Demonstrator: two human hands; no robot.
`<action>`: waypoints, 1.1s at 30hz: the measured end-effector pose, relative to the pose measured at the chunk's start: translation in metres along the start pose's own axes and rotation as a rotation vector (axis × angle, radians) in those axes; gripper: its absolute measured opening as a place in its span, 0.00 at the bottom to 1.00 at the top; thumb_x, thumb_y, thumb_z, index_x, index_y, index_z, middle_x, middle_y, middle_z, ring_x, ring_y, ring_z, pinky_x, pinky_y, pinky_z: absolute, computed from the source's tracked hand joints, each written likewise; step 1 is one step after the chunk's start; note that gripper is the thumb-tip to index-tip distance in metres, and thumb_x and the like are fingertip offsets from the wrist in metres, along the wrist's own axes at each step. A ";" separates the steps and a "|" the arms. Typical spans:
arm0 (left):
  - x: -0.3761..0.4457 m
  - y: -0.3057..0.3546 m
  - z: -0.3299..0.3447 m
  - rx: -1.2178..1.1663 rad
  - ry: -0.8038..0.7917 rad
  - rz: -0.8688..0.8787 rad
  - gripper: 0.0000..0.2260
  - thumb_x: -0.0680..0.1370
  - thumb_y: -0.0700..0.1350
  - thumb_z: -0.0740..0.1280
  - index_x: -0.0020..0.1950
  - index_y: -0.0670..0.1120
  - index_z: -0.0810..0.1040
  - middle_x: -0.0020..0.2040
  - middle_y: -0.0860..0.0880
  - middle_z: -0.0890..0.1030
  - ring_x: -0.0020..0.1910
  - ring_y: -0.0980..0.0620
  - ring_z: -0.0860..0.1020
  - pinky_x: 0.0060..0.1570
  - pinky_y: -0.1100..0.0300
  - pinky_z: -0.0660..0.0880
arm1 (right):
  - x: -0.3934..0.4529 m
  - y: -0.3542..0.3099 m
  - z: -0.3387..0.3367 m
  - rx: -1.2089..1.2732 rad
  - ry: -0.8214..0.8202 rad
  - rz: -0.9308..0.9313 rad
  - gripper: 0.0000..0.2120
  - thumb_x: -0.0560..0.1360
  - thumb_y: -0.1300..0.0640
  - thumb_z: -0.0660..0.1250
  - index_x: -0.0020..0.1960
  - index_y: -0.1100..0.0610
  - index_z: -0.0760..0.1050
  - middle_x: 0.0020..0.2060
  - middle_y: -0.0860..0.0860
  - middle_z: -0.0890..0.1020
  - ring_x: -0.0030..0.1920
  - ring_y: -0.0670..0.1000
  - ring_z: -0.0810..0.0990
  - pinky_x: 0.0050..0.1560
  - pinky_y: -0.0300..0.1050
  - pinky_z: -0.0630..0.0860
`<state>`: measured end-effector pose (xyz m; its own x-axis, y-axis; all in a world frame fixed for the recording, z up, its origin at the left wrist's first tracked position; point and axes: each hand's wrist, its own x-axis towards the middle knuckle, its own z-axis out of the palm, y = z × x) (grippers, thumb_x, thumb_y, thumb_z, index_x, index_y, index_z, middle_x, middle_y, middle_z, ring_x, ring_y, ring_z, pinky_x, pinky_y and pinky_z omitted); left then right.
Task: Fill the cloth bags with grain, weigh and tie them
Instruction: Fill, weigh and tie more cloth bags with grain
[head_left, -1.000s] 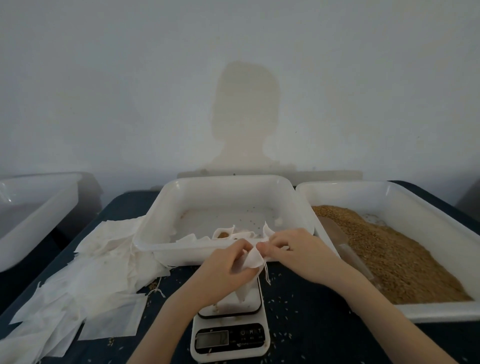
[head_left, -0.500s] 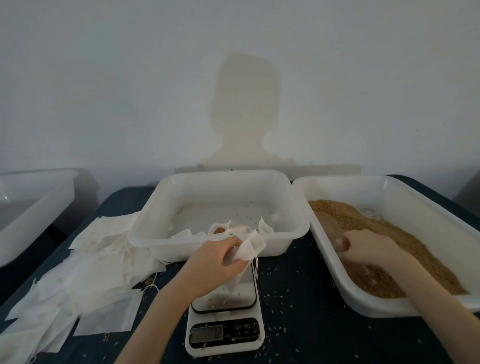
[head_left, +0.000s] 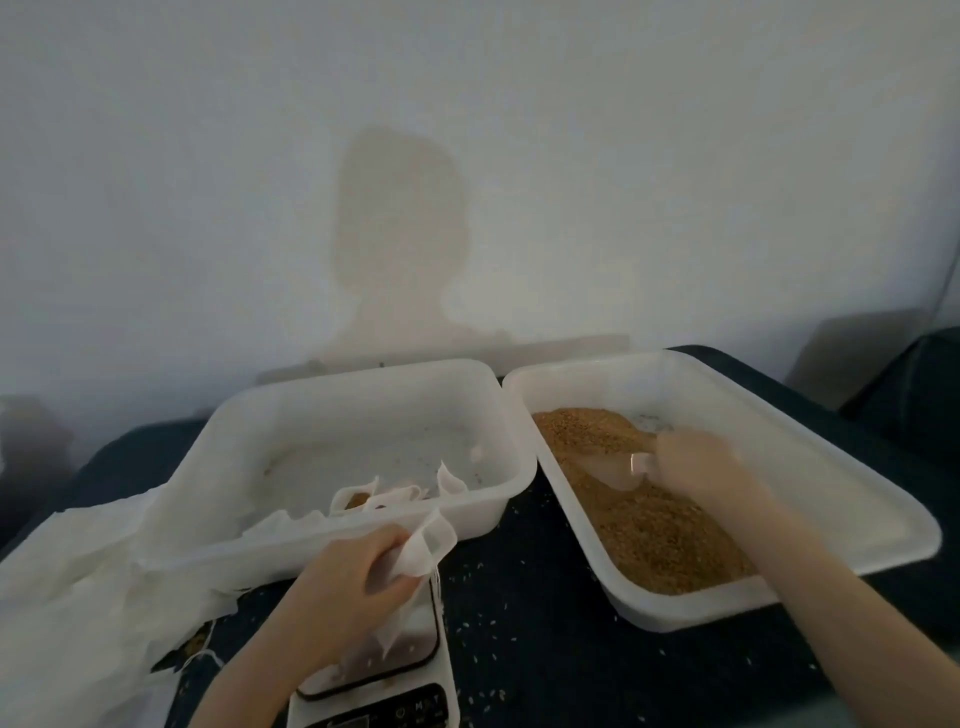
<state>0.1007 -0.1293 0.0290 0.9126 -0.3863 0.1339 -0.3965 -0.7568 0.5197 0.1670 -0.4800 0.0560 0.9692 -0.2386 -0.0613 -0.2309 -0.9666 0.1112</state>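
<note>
Against a pale wall, the left hand (head_left: 353, 577) pinches a cloth bag (head_left: 421, 551) open-mouthed over the kitchen scale (head_left: 384, 675), while the right hand (head_left: 691, 462) grips a translucent scoop (head_left: 613, 467) in the grain (head_left: 649, 525), rightward of the bag.

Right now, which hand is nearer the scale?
Left. The left hand holds a cloth bag directly over the scale platform. The right hand is off to the right, in the grain tray, its grip on a scoop.
</note>
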 end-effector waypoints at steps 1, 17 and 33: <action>0.000 -0.001 0.001 0.006 -0.007 -0.011 0.07 0.76 0.51 0.66 0.42 0.61 0.70 0.37 0.59 0.76 0.36 0.67 0.73 0.37 0.72 0.66 | 0.002 0.002 -0.003 -0.010 0.010 0.035 0.11 0.80 0.49 0.58 0.51 0.56 0.74 0.45 0.50 0.76 0.53 0.54 0.78 0.49 0.44 0.73; 0.009 -0.008 0.012 -0.057 0.024 0.020 0.04 0.75 0.51 0.67 0.42 0.60 0.74 0.41 0.67 0.77 0.39 0.63 0.75 0.38 0.69 0.70 | 0.048 0.002 0.029 0.456 0.019 -0.154 0.21 0.76 0.56 0.66 0.68 0.56 0.71 0.57 0.54 0.79 0.51 0.52 0.78 0.53 0.46 0.76; 0.002 -0.005 0.000 -0.137 0.061 -0.052 0.05 0.77 0.48 0.67 0.47 0.58 0.75 0.38 0.59 0.78 0.37 0.67 0.75 0.39 0.73 0.69 | 0.036 -0.001 0.015 0.733 0.262 -0.231 0.21 0.72 0.52 0.68 0.65 0.43 0.74 0.44 0.42 0.75 0.33 0.44 0.75 0.29 0.36 0.69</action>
<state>0.1046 -0.1265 0.0268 0.9377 -0.3121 0.1524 -0.3346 -0.6944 0.6371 0.2006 -0.4885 0.0392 0.9668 -0.0838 0.2413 0.0681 -0.8259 -0.5596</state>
